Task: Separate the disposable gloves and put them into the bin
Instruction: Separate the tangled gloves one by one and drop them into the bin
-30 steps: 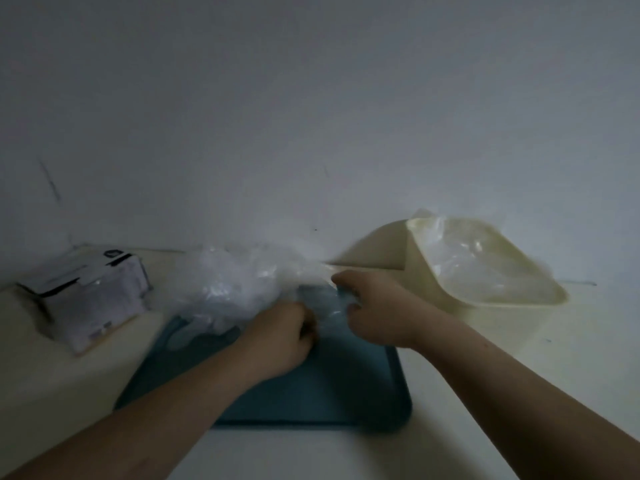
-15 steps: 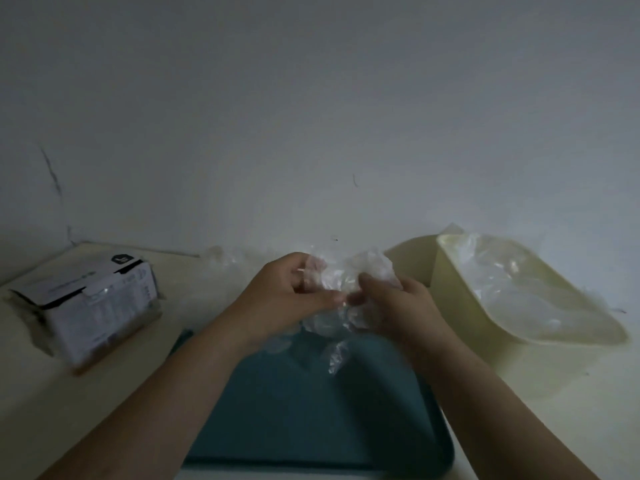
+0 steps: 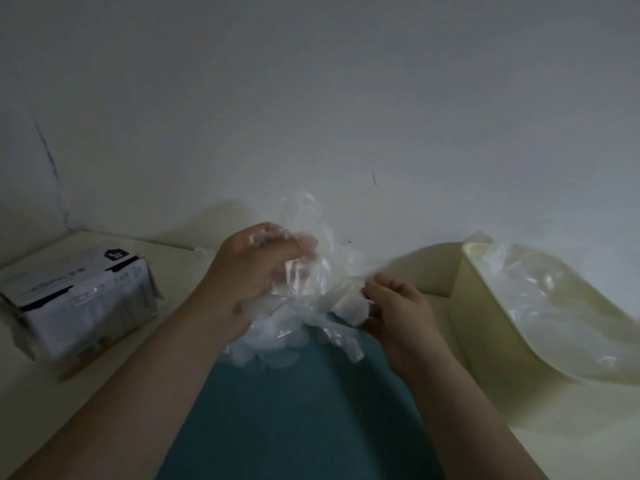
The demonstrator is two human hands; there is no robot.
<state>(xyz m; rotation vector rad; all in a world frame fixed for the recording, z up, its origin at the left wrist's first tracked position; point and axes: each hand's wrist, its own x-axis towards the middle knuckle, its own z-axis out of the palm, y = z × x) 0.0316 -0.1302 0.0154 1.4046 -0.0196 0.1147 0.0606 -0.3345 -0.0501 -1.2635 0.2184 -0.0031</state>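
Gloves (image 3: 322, 289) stretched between two hands above tray (image 3: 294, 427)

Left hand (image 3: 249, 271) grips the gloves with curled fingers, raised over the far end of the tray. Right hand (image 3: 398, 306) pinches one plastic edge at their right side. Half a second ago the hands met at the gloves; now the right hand is lower and further right. Bin (image 3: 485, 323) at right holds more plastic; box (image 3: 79, 306) at left.

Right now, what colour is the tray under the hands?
Dark teal tray, seen in the head view.

I see the disposable gloves (image 3: 311, 282) as a clear, crumpled clump, raised in the air. The cream bin (image 3: 491, 327) stands to their right, with loose gloves (image 3: 554, 306) lying inside.
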